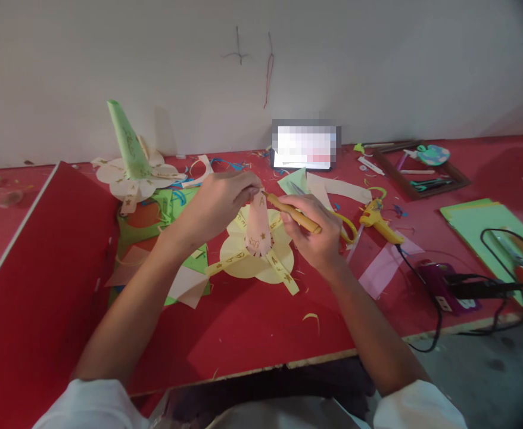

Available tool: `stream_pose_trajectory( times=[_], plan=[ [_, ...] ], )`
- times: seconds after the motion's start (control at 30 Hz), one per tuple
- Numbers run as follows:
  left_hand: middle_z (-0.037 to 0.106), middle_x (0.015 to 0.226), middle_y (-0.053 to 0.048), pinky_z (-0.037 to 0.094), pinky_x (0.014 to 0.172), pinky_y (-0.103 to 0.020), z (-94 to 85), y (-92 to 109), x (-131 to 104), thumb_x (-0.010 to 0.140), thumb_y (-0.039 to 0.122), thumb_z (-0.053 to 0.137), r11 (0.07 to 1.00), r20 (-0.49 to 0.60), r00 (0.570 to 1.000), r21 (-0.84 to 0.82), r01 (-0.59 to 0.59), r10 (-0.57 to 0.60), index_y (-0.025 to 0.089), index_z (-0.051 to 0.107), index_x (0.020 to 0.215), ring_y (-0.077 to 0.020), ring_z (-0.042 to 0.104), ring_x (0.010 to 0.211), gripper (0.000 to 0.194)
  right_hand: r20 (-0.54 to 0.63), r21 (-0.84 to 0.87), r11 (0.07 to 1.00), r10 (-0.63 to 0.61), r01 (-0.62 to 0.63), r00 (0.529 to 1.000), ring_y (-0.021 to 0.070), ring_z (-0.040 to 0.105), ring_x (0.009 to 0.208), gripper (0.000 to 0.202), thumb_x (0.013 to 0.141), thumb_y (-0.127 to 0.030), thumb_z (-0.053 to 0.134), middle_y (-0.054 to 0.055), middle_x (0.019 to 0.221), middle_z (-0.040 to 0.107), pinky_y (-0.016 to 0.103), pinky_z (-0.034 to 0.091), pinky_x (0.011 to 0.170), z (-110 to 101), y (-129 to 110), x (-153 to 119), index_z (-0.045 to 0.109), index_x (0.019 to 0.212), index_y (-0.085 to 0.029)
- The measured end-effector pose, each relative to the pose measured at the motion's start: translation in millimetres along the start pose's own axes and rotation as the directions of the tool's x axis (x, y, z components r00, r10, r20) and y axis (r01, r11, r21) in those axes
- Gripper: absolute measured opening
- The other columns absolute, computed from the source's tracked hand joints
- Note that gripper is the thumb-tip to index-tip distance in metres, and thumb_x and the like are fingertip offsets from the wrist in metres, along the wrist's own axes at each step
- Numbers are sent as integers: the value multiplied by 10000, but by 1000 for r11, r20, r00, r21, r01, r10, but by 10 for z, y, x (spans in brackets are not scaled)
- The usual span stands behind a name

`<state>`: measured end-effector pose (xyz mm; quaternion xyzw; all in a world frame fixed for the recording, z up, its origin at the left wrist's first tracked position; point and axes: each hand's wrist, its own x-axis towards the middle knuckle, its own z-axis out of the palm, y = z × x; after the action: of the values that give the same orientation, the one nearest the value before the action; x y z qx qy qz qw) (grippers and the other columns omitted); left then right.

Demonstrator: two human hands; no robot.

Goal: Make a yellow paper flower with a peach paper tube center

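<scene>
A pink paper cone stands on a pale yellow flower-shaped paper base with lettered strips. At the cone's top, my left hand has its fingers pinched on the tip. My right hand is closed around a yellow-brown pen-like tool, whose point is close to the cone's top beside my left fingertips. Whether the point touches the paper is too small to tell. To the left, a green paper cone rises from a cream flower-shaped base.
A yellow glue gun lies right of my right hand, its cable running to a purple power strip. A lit screen leans by the wall. Green sheets, a brown frame, paper scraps and a red panel surround the work.
</scene>
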<state>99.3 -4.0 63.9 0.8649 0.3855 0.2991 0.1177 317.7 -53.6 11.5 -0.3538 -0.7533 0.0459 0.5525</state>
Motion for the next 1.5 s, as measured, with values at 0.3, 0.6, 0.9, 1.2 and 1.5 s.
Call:
stream_pose_trajectory(
  times=[0.3, 0.6, 0.9, 1.2, 1.5],
  plan=[
    [736, 840, -25, 409, 647, -274, -2, 4, -6, 982, 116, 505, 1000, 5, 1000, 16, 12, -12, 181, 729, 943, -126, 603, 704, 237, 7, -20, 1000, 5, -5, 1000, 205, 771, 969, 193, 1001, -177, 644, 43, 1065, 804, 377, 650, 879, 9, -2, -10, 698, 1165, -265],
    [725, 818, -22, 407, 631, -275, 0, 12, -8, 984, 114, 482, 1000, 6, 1000, 6, 8, -8, 184, 729, 925, -123, 592, 683, 263, 12, -27, 1000, -14, 14, 1000, 196, 766, 894, 143, 1003, -193, 629, 32, 992, 800, 364, 656, 806, -3, -12, 2, 695, 1111, -259],
    [731, 819, -27, 402, 635, -273, -2, 15, -7, 989, 132, 512, 1000, 5, 1000, 3, 18, -18, 186, 725, 918, -126, 590, 679, 231, 10, 11, 1000, -1, 1, 1000, 199, 764, 884, 150, 988, -186, 629, 28, 959, 794, 365, 648, 809, -20, -27, -20, 698, 1091, -269],
    [734, 824, -34, 425, 646, -285, 1, 10, -5, 1002, 169, 512, 1000, 4, 1000, -12, 15, -15, 190, 718, 917, -136, 604, 684, 224, 38, -61, 998, 18, -16, 999, 210, 768, 880, 130, 993, -225, 621, 36, 967, 803, 380, 649, 790, 0, 13, -77, 701, 1084, -273],
    [730, 821, -28, 412, 641, -285, 0, 12, -8, 1007, 170, 505, 1000, 4, 1000, -20, 16, -16, 189, 714, 922, -129, 596, 681, 226, 36, -24, 1000, 10, -9, 999, 207, 767, 880, 147, 979, -185, 633, 30, 965, 804, 383, 653, 796, 11, 1, -89, 705, 1078, -267]
  ],
)
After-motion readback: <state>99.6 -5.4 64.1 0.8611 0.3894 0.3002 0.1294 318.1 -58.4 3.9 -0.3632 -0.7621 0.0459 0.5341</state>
